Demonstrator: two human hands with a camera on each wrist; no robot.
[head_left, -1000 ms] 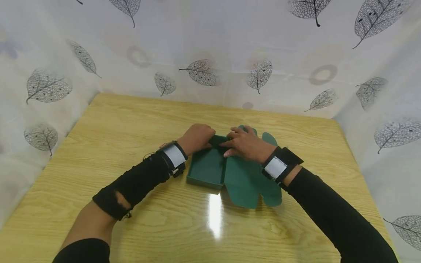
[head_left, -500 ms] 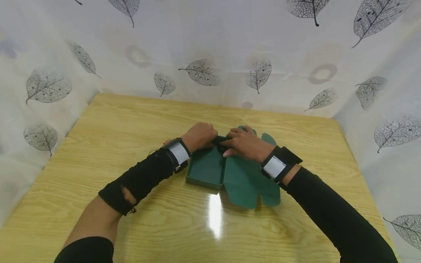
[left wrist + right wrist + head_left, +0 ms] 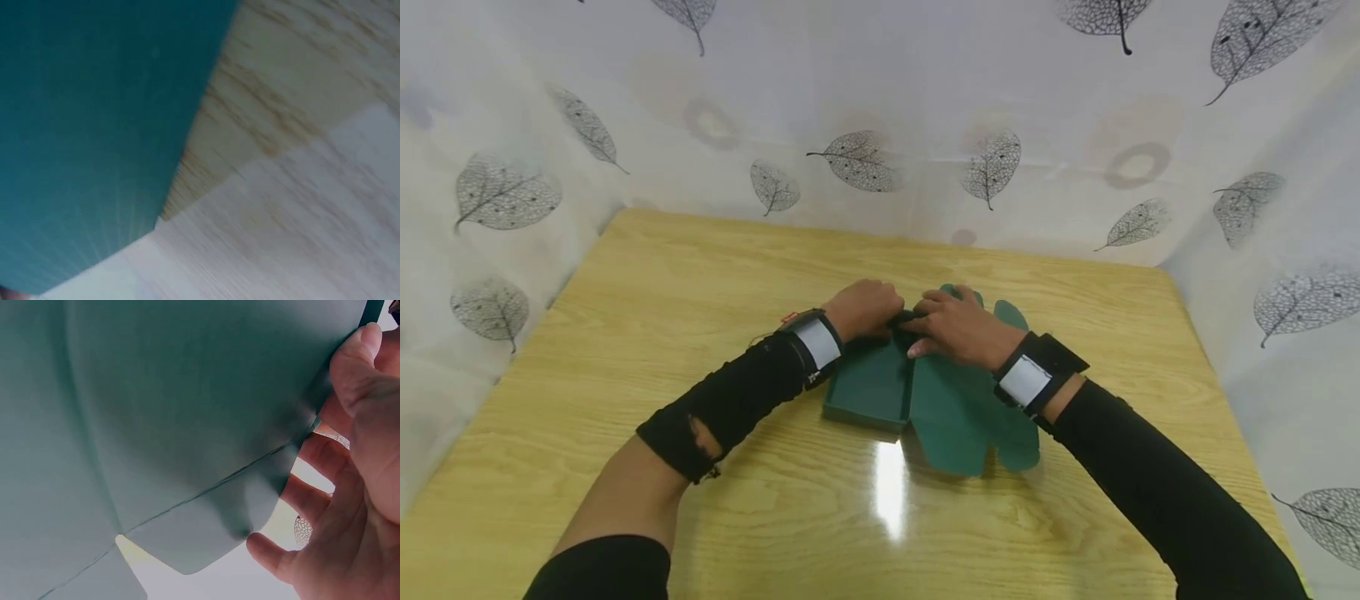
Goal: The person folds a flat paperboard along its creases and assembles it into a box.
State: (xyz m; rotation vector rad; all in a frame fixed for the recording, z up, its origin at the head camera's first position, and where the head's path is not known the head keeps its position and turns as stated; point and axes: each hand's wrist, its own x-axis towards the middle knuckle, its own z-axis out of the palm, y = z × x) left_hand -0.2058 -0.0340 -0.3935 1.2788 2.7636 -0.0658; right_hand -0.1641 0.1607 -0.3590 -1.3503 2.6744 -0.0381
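A dark green cardboard folding box [image 3: 868, 382] lies on the table, its shallow tray on the left and its flapped lid [image 3: 951, 408] spread out to the right. At the tray's back wall my left hand [image 3: 867, 308] has its fingers curled over the edge, partly hiding that wall. My right hand [image 3: 958, 327] is at the back right corner, with thumb and index finger at the fold between tray and lid. In the right wrist view, its other fingers [image 3: 312, 500] are spread along a lid flap's edge. The green card [image 3: 106, 137] fills much of the left wrist view.
The wood-grain table [image 3: 737, 517] carries a bright light reflection in front of the box. A white curtain [image 3: 917, 92] with a leaf print hangs behind and beside the table. Both wrists wear black straps [image 3: 1026, 379].
My left hand has slid to the right along the back wall, closer to my right hand. The right hand and the box stay nearly in place.
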